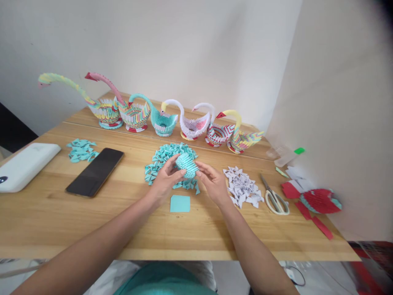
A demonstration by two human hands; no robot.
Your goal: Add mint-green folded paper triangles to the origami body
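My left hand [164, 180] and my right hand [213, 182] meet over the table's middle, both closed on a small teal ring of folded paper pieces [187, 164]. The left hand's fingers curl around the ring's left side; the right hand pinches its right edge. Under and behind it lies a heap of loose teal folded triangles [167, 157]. A flat teal paper rectangle [180, 203] lies on the wood just in front of my hands.
A row of paper swans [162, 119] stands along the back of the wooden table [92, 229]. A black phone [95, 171], white power bank [26, 166] and small teal pile [81, 149] lie left. White folded pieces [242, 188], scissors [274, 198] and red paper work [319, 200] lie right.
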